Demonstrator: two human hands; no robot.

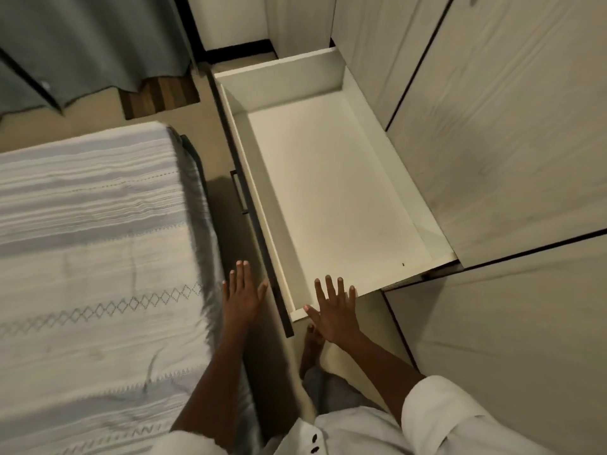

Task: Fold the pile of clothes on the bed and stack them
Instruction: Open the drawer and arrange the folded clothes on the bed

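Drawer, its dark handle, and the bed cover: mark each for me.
drawer [328,192], head view, on its bare white floor.
dark handle [237,192], head view, on the bar along the drawer's dark front.
bed cover [92,244], head view, on the striped top surface.

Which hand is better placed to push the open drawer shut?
Probably the left hand. It hovers open beside the drawer's dark front panel, the face to push. The right hand is spread over the near end wall of the white drawer, not the front.
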